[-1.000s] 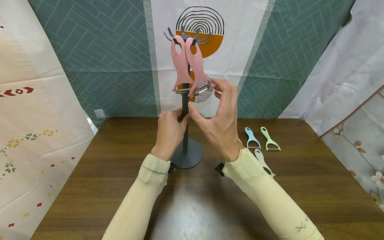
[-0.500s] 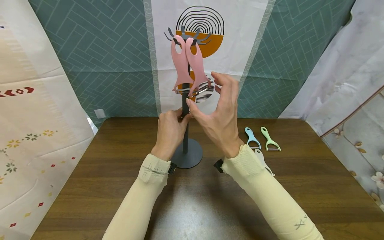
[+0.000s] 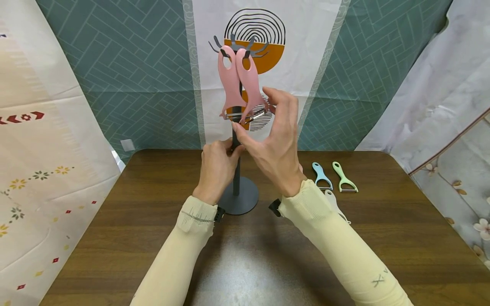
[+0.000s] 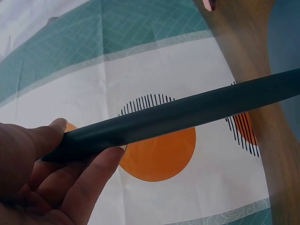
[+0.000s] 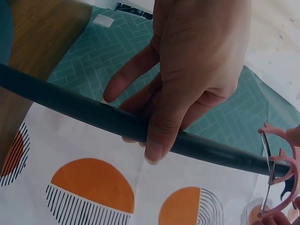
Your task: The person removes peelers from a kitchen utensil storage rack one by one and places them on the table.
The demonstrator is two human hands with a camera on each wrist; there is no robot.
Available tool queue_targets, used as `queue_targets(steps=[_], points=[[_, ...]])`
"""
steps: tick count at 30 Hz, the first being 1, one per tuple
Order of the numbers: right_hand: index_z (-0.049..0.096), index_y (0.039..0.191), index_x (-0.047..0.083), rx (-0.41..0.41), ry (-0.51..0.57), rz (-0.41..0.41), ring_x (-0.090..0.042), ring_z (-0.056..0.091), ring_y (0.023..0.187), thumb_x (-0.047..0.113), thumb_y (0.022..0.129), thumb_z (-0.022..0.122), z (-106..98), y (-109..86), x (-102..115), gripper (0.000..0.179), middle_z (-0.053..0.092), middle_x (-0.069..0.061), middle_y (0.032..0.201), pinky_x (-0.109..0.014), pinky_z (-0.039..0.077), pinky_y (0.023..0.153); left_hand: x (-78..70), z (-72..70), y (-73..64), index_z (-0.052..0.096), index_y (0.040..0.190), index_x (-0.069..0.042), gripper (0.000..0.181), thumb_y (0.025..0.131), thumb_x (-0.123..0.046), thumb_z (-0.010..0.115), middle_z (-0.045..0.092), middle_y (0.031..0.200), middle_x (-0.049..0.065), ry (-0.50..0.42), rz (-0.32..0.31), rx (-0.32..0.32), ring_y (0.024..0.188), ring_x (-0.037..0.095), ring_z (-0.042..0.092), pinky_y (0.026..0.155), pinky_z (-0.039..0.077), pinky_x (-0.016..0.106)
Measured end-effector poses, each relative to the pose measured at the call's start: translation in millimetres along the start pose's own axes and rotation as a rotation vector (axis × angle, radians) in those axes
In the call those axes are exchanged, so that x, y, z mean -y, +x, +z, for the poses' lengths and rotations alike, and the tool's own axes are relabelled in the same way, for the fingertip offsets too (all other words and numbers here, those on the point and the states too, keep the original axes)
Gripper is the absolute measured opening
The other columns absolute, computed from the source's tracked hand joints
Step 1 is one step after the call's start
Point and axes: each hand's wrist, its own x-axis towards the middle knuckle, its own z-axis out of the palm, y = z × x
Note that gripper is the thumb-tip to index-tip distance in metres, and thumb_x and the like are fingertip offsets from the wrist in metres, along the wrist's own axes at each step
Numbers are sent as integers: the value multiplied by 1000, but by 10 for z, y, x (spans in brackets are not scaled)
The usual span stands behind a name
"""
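Observation:
A dark grey stand with a round base and a crown of hooks stands upright on the table. My left hand grips its pole midway, thumb and fingertips on either side in the left wrist view. Two pink peelers hang side by side from the front hooks, blades downward. My right hand is spread around their lower ends, thumb tip by the prongs on the left and fingers by the right side. The right wrist view shows its fingertips close by the pink prongs.
A blue peeler, a green peeler and a white peeler lie on the wooden table to the right; my right sleeve partly covers the white one. A patterned cloth hangs behind the table.
My right hand has moved up and left, bringing its thumb across the pole below the pink peelers and its fingers closer to them. Left hand, stand and peelers have stayed put.

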Motion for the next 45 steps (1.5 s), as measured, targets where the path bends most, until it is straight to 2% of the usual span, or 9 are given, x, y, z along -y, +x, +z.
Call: queue_targets(steps=[14, 28, 33, 40, 45], points=[[54, 133, -3, -10, 1, -17, -28, 51, 109, 20, 83, 81, 31, 21, -18, 61, 53, -19, 123, -33, 46, 96, 4, 4, 13, 78, 86, -9, 20, 96, -25, 73, 69, 64, 7, 12, 2, -4, 59, 23, 63, 54, 42, 35], [54, 131, -4, -27, -9, -33, -31, 50, 108, 15, 83, 78, 81, 12, -22, 57, 52, -19, 123, -32, 44, 93, 4, -2, 11, 78, 85, -7, 22, 96, -26, 74, 69, 64, 8, 8, 7, -8, 59, 25, 65, 53, 43, 37], [55, 130, -4, -38, -15, -54, -30, 50, 108, 13, 82, 78, 77, 12, -34, 56, 53, -19, 122, -32, 44, 93, 7, 3, 9, 79, 87, -7, 21, 96, -26, 73, 70, 65, 8, -3, 7, -8, 59, 23, 64, 53, 42, 35], [56, 130, -5, -43, -16, -57, -28, 49, 109, 14, 82, 77, 51, 12, -29, 56, 54, -20, 122, -38, 48, 94, -3, 4, 6, 79, 88, -9, 19, 96, -26, 74, 70, 65, 7, 4, 3, -10, 59, 22, 63, 54, 42, 35], [56, 131, -4, -39, -6, -53, -28, 50, 109, 16, 83, 77, 36, 13, -10, 55, 54, -20, 123, -34, 49, 96, -3, 4, 5, 80, 92, -9, 18, 96, -26, 74, 70, 67, 7, -2, 0, -7, 59, 23, 63, 54, 42, 35]])
